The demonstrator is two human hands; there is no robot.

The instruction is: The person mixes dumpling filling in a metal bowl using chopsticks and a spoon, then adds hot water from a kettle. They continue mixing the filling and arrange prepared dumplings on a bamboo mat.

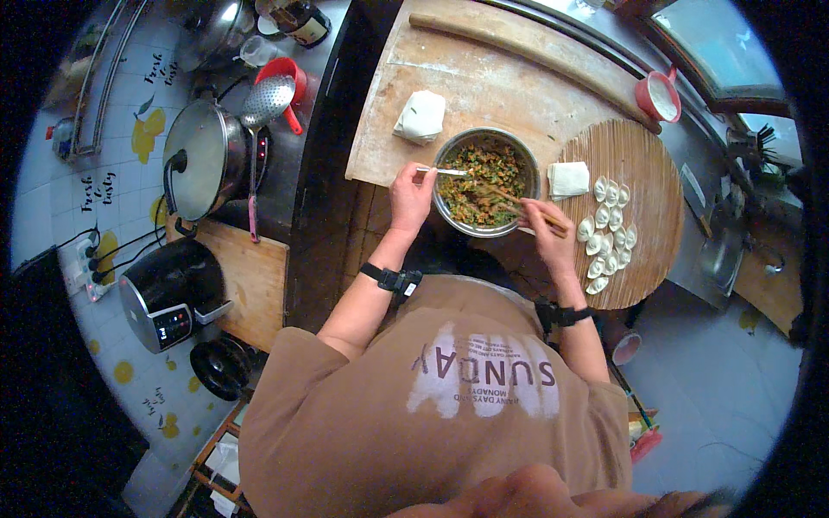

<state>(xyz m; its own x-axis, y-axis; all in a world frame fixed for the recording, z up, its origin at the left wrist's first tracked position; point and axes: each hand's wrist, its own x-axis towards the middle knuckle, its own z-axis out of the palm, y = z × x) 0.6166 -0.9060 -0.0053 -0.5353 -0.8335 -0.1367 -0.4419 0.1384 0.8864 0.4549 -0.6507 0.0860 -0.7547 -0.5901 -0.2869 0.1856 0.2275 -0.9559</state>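
Observation:
A steel bowl [533, 162] of chopped filling [482, 184] with green and orange bits stands at the front edge of the floured board. My left hand [412, 194] grips the handle of a metal spoon [447, 171], whose far end is in the bowl. In my right hand [547, 233] are wooden chopsticks [511, 197], tips down in the filling. Right of the bowl, a stack of square dough wrappers [568, 179] and several folded dumplings [613, 241] lie on a round slatted tray [654, 213]. Another wrapper stack [421, 116] sits left of the bowl.
A long rolling pin [531, 57] lies across the back of the wooden board [401, 78]. A red cup of flour [660, 97] stands at back right. At left are a lidded pot [201, 158], a skimmer [267, 103], a red container [295, 71] and a black appliance [175, 278].

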